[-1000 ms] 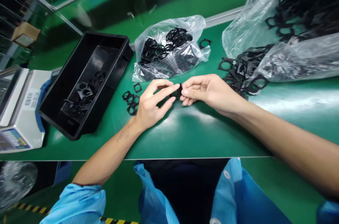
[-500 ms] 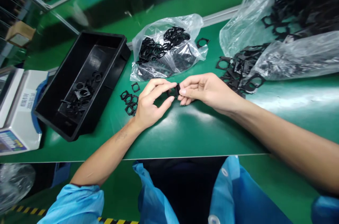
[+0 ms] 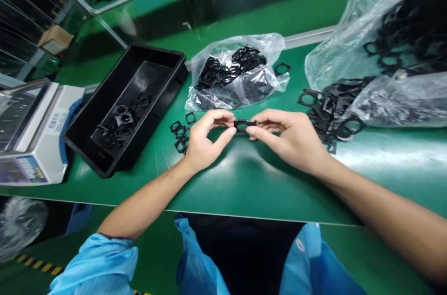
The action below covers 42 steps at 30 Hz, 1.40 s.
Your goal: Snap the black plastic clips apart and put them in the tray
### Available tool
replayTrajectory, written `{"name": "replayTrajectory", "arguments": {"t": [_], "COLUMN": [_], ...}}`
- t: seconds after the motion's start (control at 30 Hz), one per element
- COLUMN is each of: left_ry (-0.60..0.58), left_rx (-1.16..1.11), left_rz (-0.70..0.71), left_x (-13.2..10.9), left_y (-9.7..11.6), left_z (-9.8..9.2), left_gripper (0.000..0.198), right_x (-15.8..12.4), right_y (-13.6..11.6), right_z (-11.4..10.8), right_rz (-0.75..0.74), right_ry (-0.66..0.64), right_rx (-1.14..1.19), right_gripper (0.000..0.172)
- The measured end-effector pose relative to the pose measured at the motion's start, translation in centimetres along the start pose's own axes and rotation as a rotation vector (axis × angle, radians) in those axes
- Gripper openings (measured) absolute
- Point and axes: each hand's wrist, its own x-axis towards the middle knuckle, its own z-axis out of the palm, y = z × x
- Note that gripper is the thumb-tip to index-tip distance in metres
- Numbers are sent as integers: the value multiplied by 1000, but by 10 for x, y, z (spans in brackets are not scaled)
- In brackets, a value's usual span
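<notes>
A small black plastic frame (image 3: pixel 243 126) with a round opening is held just above the green table, tilted so that it shows nearly edge-on. My left hand (image 3: pixel 208 139) pinches its left end between thumb and fingers. On the opposite end, my right hand (image 3: pixel 288 137) grips it with thumb and fingertips. Several small black rings (image 3: pixel 179 131) lie left of my left hand, partly hidden by it. Beyond my hands sits a clear plastic bag (image 3: pixel 240 76) full of black rings. To the right of my right hand is a heap of flat black frames (image 3: pixel 324 104).
A black bin (image 3: pixel 157 104) with some black parts inside stands at the left, beside a white weighing scale (image 3: pixel 52 123). A large clear bag (image 3: pixel 401 104) of black parts fills the right. One loose frame (image 3: pixel 282 69) lies by the middle bag. The table's front edge (image 3: pixel 244 216) runs near my body.
Both hands have turned the black frame from upright to lying more level, its length now stretched between them. My right hand has drawn a little away from the left. The camera view has shifted.
</notes>
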Motion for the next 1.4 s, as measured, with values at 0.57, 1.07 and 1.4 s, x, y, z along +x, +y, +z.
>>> {"name": "replayTrajectory", "arguments": {"t": [0.57,1.07,1.4], "left_ry": [74,77,134], "left_rx": [-154,-50,11], "left_rz": [-14,85,189], "left_x": [3,3,4], "left_y": [8,13,12], "left_z": [-1,-4,-5], "left_gripper": [7,8,9], "right_x": [-6,6,5], "right_y": [-5,-11,-7], "right_z": [-3,-4,-2], "right_rz": [-321,390,264], "right_ry": [13,-133,-62], "right_rx": [-344,431,212], "right_gripper": [15,39,35]}}
